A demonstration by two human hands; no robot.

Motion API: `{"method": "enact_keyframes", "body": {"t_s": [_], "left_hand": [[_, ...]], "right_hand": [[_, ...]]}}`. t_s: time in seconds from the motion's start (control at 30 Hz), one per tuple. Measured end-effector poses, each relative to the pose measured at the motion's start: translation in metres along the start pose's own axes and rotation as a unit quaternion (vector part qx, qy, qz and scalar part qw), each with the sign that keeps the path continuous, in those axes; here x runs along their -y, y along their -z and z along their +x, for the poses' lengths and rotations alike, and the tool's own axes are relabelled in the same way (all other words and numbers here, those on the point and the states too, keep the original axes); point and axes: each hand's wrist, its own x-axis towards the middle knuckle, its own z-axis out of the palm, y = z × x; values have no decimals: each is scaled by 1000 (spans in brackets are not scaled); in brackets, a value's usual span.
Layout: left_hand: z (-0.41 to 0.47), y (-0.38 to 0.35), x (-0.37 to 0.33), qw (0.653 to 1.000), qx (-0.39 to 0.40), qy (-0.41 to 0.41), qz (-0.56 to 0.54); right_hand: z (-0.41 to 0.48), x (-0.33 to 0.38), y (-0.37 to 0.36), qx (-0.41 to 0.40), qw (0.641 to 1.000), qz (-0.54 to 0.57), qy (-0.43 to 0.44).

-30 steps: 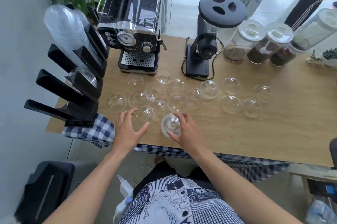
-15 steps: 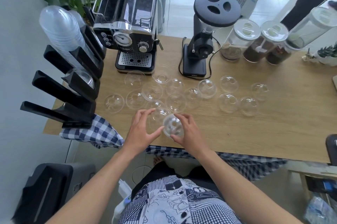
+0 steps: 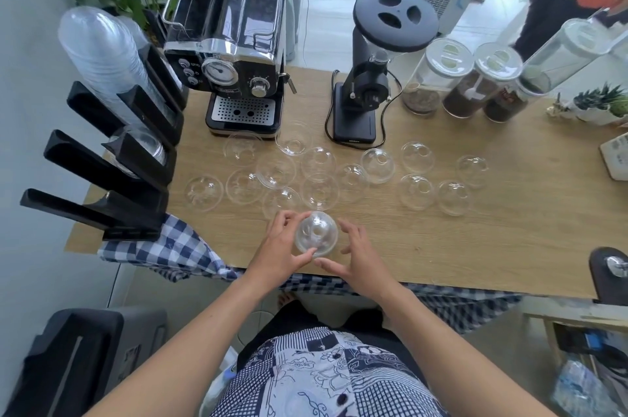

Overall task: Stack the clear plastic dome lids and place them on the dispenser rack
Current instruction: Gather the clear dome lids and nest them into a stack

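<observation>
Both hands had drawn together since the earlier frame, joining their two lids into one lid stack (image 3: 316, 234), which sat dome-up between them over the table's (image 3: 458, 246) near edge. The left hand (image 3: 283, 246) gripped it, fingers curled over the far rim and thumb at the near rim. The right hand (image 3: 362, 255) lay just beside its right side, fingers loosely spread; whether they touched could not be told.
</observation>
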Motion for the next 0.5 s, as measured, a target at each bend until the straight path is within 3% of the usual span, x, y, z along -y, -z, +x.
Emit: {"method": "enact_keyframes", "body": {"t_s": [0.17,0.27,0.37,0.5], "left_hand": [[3,8,1,1000,9,-16,2],[9,18,8,998,-61,1,12],[19,30,19,989,-118,59,65],[30,40,24,985,-59,94,129]], "right_hand": [[3,2,-2,-2,1000,-20,17],[12,2,4,16,1000,-17,8],[29,0,15,-26,999,-44,16],[65,0,30,-41,990,-133,26]]}}
